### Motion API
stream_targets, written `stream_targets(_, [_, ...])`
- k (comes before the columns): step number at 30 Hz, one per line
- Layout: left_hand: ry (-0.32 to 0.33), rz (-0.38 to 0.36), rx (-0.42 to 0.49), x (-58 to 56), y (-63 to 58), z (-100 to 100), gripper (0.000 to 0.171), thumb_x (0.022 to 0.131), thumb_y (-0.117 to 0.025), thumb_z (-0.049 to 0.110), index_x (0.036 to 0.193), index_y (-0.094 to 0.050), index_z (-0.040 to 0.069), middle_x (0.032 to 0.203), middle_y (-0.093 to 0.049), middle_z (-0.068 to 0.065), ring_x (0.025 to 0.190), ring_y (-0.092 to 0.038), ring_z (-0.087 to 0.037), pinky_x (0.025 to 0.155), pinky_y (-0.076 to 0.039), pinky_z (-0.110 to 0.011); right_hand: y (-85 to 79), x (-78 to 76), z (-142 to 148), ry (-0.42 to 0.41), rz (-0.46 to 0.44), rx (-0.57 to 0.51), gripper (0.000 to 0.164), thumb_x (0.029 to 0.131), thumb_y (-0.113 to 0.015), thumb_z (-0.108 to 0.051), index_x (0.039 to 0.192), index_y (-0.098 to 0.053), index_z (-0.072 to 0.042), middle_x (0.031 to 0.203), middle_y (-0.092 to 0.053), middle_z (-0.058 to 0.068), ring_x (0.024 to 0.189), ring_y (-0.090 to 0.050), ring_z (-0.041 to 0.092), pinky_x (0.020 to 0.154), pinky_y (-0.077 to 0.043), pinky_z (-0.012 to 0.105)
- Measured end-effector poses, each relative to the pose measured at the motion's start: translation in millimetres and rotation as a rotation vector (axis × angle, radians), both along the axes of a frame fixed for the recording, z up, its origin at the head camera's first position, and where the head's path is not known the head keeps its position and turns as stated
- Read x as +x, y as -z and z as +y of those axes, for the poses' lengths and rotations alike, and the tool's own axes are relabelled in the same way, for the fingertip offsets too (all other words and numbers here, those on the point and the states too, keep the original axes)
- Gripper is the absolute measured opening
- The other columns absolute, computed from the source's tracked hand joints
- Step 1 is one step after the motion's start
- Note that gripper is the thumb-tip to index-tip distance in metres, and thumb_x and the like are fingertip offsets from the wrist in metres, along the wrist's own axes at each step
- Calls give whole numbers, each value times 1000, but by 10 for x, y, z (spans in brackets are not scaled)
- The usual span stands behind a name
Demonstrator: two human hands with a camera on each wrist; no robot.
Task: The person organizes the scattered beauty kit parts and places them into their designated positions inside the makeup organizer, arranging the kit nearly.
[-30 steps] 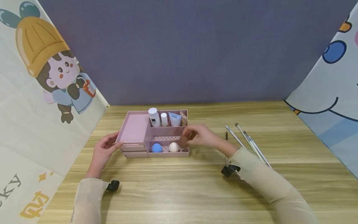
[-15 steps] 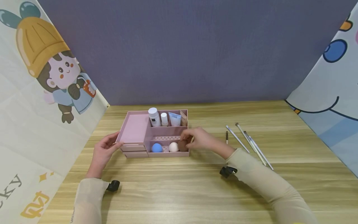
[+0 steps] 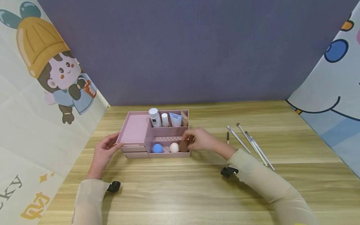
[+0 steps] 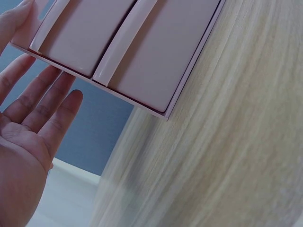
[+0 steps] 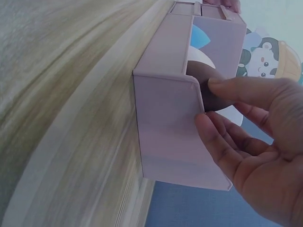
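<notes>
A pink makeup organizer [image 3: 136, 128] stands on the wooden table. My left hand [image 3: 104, 152] holds its front left corner, thumb at the front and fingers along the side; in the left wrist view the fingers [image 4: 49, 101] are nearly straight. With thumb and fingertips, my right hand [image 3: 203, 139] pinches a brown makeup sponge [image 3: 184, 146] at the right end of the front compartment. The right wrist view has the sponge [image 5: 208, 82] partly below the rim. A white makeup sponge [image 3: 174, 147] sits just left of it, and a blue one [image 3: 157, 148] farther left.
In the organizer's back row stand a white bottle [image 3: 155, 117], a smaller white-capped bottle [image 3: 165, 120], a light blue tube [image 3: 175, 119] and a beige item [image 3: 184, 119]. Several makeup brushes [image 3: 254, 145] lie on the table [image 3: 180, 190] to the right. A grey-purple panel [image 3: 197, 53] rises behind.
The right hand has lowered the brown sponge into the front compartment, beside the white one, and has hardly moved since half a second ago. The left hand stays at the corner.
</notes>
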State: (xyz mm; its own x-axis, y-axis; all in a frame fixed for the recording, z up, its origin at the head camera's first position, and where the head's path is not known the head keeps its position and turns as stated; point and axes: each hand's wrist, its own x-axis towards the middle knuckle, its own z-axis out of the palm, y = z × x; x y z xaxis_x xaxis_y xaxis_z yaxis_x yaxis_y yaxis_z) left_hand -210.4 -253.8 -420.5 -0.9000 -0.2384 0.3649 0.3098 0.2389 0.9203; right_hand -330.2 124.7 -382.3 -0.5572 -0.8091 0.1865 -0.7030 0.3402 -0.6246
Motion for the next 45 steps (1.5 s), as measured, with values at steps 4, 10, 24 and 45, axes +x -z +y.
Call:
stream_targets(4, [6, 8, 12, -1, 2, 0, 38, 88, -70, -8, 124, -68, 3, 125, -67, -1, 107, -62, 0, 86, -52, -12, 4, -6, 5, -3, -24, -22, 30, 71, -77, 9, 98, -68, -3, 91, -68, 4, 79, -66, 18, 69, -57, 21])
stream_targets(10, [1, 5, 7, -6, 5, -2, 38, 89, -71, -7, 125, -67, 3, 125, -68, -1, 107, -62, 0, 86, -52, -12, -5, 3, 6, 12, -44, -21, 35, 72, -78, 8, 103, -66, -2, 93, -67, 5, 79, -66, 19, 70, -58, 21])
stream_targets(24, [-9, -7, 1, -7, -1, 8, 38, 88, -71, -6, 125, -67, 3, 124, -68, -1, 106, -63, 1, 85, -52, -12, -31, 14, 96, 67, -89, -67, 32, 75, -74, 7, 104, -64, 0, 92, -67, 11, 84, -67, 26, 74, -59, 24])
stream_targets(45, [-20, -37, 5, 7, -22, 20, 38, 89, -72, -3, 126, -67, 3, 126, -67, -1, 106, -62, 1, 86, -52, -12, -25, -72, 490, 186, -69, -22, 32, 80, -77, 3, 109, -63, 4, 94, -65, 19, 82, -65, 22, 75, -60, 32])
